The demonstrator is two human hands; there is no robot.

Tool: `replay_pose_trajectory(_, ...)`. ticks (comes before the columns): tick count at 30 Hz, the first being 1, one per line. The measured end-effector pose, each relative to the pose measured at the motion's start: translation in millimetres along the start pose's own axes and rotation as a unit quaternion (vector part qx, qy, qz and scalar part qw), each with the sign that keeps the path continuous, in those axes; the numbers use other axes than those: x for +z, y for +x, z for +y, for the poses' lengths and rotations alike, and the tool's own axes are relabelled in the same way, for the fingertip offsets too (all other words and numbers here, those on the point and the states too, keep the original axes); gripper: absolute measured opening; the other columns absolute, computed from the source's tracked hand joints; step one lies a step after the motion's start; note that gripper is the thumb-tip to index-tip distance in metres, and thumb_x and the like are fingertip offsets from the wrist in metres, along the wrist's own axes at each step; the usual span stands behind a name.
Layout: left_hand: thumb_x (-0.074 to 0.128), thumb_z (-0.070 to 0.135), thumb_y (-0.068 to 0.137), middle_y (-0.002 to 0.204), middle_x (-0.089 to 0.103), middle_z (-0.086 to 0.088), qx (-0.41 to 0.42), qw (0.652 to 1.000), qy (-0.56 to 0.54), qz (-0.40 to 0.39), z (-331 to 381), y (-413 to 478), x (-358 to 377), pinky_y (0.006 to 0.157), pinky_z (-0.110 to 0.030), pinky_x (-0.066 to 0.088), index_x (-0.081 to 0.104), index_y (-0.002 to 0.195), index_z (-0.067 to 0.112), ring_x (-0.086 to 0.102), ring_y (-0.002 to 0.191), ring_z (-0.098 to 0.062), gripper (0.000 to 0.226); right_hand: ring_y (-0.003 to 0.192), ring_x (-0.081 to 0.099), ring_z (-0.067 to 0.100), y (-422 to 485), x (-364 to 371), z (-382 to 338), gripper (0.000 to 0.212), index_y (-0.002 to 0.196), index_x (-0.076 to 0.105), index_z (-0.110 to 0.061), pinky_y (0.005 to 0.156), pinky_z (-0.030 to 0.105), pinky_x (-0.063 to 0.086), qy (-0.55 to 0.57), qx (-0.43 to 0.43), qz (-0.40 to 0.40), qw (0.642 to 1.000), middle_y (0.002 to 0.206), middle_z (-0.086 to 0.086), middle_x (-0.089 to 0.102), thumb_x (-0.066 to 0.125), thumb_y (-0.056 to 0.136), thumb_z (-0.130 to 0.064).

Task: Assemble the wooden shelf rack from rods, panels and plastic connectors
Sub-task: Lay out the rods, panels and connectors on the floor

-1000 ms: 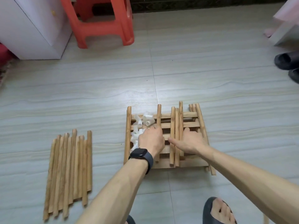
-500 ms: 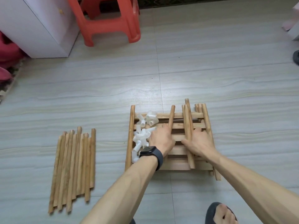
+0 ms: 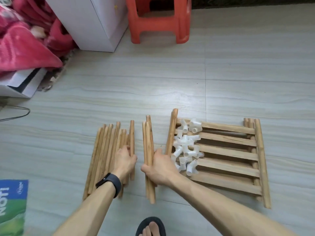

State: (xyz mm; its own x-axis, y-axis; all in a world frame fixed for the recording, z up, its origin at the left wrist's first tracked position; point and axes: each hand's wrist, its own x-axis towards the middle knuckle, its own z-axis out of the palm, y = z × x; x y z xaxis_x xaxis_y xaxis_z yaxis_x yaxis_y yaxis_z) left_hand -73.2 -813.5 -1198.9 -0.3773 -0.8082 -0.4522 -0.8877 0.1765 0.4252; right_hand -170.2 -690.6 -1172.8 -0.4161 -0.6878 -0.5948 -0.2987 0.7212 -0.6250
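Several wooden rods (image 3: 104, 150) lie side by side in a pile on the floor at lower left. My left hand (image 3: 125, 159), with a black watch on the wrist, rests on the right edge of that pile, fingers curled against one rod. My right hand (image 3: 161, 165) grips a small bundle of rods (image 3: 148, 143) just right of the pile. Slatted wooden panels (image 3: 226, 150) lie stacked flat to the right. A heap of white plastic connectors (image 3: 186, 147) sits on the left part of the top panel, beside my right hand.
A red plastic stool (image 3: 158, 19) and a white cabinet (image 3: 95, 23) stand at the back. Pink fabric (image 3: 25, 40) and a white box (image 3: 18, 82) lie at the left. A green-and-blue printed sheet (image 3: 12, 206) is at lower left. My sandalled foot (image 3: 150, 227) is at the bottom edge.
Both hands left the panel and moved left. My right hand now carries rods taken off the panel to beside the rod pile; my left hand now rests on the pile. The camera panned left.
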Motion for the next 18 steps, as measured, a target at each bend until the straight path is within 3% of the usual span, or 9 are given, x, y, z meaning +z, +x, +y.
replay_pose_trajectory(3,0.058,0.015,0.097,0.133,0.056,-0.016,-0.001,0.999,0.039,-0.028,-31,-7,16,0.099,-0.038,0.046,0.047,0.142,0.004,0.055,0.122,-0.031,0.047,0.112,0.062,0.039,22,49,-14,0.06,0.134,0.035,-0.002,0.089,0.042,0.052,0.003,0.039,0.016,0.999,0.119,0.02,0.065,0.054,0.096,-0.044)
replay_pose_trajectory(5,0.056,0.019,0.1,0.139,0.05,-0.016,0.014,0.998,0.059,-0.029,-43,-9,22,0.101,-0.039,0.045,0.041,0.145,0.005,0.052,0.124,-0.032,0.049,0.116,0.06,0.04,32,71,-17,0.057,0.136,0.033,-0.001,0.089,0.041,0.048,0.007,0.069,0.03,0.997,0.124,0.02,0.063,0.052,0.099,-0.04)
replay_pose_trajectory(9,0.052,0.035,0.101,0.137,0.049,-0.015,0.015,0.996,0.069,0.058,-61,-6,14,0.096,-0.041,0.046,0.046,0.141,0.011,0.053,0.12,-0.032,0.048,0.118,0.057,0.041,40,91,-15,0.038,0.13,0.04,-0.005,0.091,0.042,0.047,-0.036,0.055,0.025,0.998,0.129,0.018,0.054,0.046,0.102,-0.03)
replay_pose_trajectory(11,0.049,0.048,0.098,0.146,0.043,-0.016,0.009,0.987,0.137,0.084,-76,-2,8,0.104,-0.045,0.041,0.04,0.146,0.017,0.043,0.131,-0.033,0.058,0.122,0.051,0.039,41,91,-10,0.04,0.135,0.039,-0.005,0.094,0.042,0.045,-0.057,0.055,0.02,0.997,0.135,0.016,0.045,0.046,0.101,-0.024)
replay_pose_trajectory(14,0.04,0.073,0.092,0.168,0.001,-0.013,-0.067,0.98,0.185,0.01,-100,6,4,0.116,-0.066,0.013,0.008,0.159,0.04,0.003,0.152,-0.041,0.082,0.125,0.043,0.036,40,90,-6,0.056,0.147,0.03,-0.007,0.097,0.04,0.044,-0.052,0.05,0.012,0.997,0.143,0.014,0.035,0.051,0.095,-0.012)
replay_pose_trajectory(16,0.036,0.084,0.086,0.166,-0.022,-0.007,-0.114,0.978,0.165,-0.056,-112,10,6,0.111,-0.077,0.009,-0.011,0.155,0.051,-0.015,0.151,-0.045,0.09,0.13,0.039,0.034,37,92,-7,0.074,0.157,0.018,-0.011,0.104,0.04,0.044,-0.044,0.041,-0.008,0.998,0.151,0.01,0.026,0.053,0.091,-0.006)
replay_pose_trajectory(18,0.035,0.086,0.084,0.163,-0.033,-0.005,-0.114,0.978,0.157,-0.076,-118,11,7,0.109,-0.081,0.012,-0.019,0.151,0.054,-0.021,0.149,-0.047,0.092,0.138,0.032,0.034,36,96,-10,0.085,0.161,0.009,-0.015,0.113,0.041,0.04,-0.046,0.027,-0.034,0.998,0.161,0.006,0.014,0.056,0.091,-0.007)
